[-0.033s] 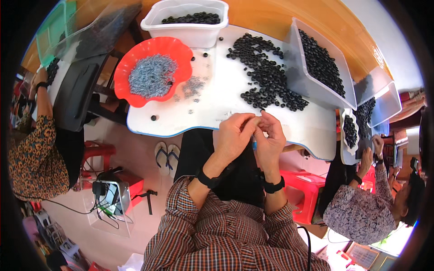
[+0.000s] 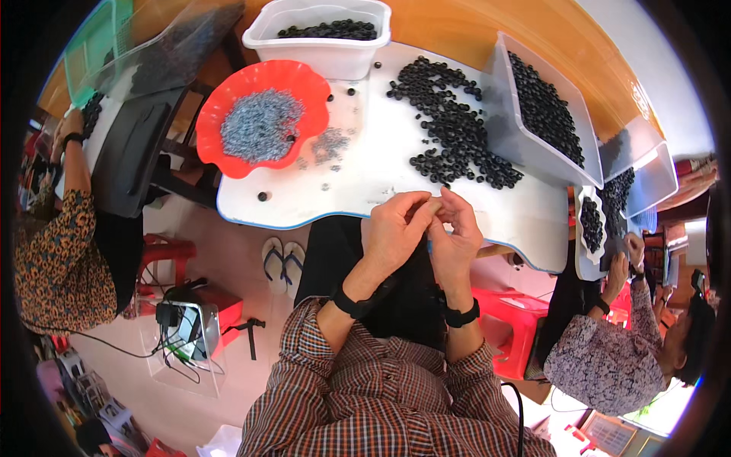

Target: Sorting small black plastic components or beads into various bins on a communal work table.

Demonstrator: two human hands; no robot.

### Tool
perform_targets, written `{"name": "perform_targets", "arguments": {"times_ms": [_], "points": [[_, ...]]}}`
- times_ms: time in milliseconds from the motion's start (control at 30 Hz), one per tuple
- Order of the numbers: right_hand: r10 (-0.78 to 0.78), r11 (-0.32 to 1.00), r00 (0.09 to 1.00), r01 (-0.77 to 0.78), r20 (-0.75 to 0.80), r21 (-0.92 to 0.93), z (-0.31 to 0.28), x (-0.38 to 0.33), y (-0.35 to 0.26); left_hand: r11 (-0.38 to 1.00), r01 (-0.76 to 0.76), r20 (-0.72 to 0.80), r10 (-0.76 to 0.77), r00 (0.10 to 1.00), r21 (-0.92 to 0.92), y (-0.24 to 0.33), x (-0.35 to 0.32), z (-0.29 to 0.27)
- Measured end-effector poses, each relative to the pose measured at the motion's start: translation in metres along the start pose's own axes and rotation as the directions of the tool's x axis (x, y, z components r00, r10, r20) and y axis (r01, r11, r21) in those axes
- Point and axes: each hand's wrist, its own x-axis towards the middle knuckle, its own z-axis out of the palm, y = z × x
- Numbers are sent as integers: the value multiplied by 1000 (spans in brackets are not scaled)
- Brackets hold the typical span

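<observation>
My left hand (image 2: 397, 234) and my right hand (image 2: 458, 238) meet just over the table's front edge, fingertips pinched together. Whatever they hold is too small and too covered by the fingers to make out. A black speck shows just beyond the right fingertips; I cannot tell whether it is held. Past my hands, small black ring-like parts (image 2: 449, 141) lie in a loose heap on the white table (image 2: 365, 152). To the left, a red scalloped bowl (image 2: 209, 126) holds many small silvery-clear pieces (image 2: 263, 126), and more of these pieces (image 2: 330, 145) are scattered beside it.
A white tub (image 2: 316, 57) of black parts stands at the back, and a clear bin (image 2: 506, 114) of them at the right. Co-workers sit at left (image 2: 65, 266) and right (image 2: 605, 354). A red stool (image 2: 510, 320) is at my right; sandals (image 2: 283, 263) lie on the floor.
</observation>
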Motion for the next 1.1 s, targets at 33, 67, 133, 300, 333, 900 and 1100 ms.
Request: {"name": "perform_targets", "arguments": {"times_ms": [33,67,133,300,333,900,1100], "points": [[-64,994,997,67,34,-90,4,-3,-5,998,56,-3,-56,998,25,7,-3,-7],[-62,994,997,65,46,-86,8,-4,-11,998,60,-16,-59,998,26,7,-5,-12],[-114,974,986,135,124,-182,16,-6,-19,961,145,-34,-157,987,-236,6,-9,-23],[-177,968,963,207,202,-141,40,0,-17,913,220,-73,-259,963,-344,4,-15,-62],[-187,961,956,226,225,-161,45,1,-16,899,226,-89,-278,957,-375,4,-18,-67],[-345,682,865,498,365,-536,134,35,-5,805,232,-105,-341,934,-547,-17,-48,-109],[-319,704,889,454,328,-546,128,38,-2,816,240,-87,-332,939,-525,-27,-50,-111]]}}
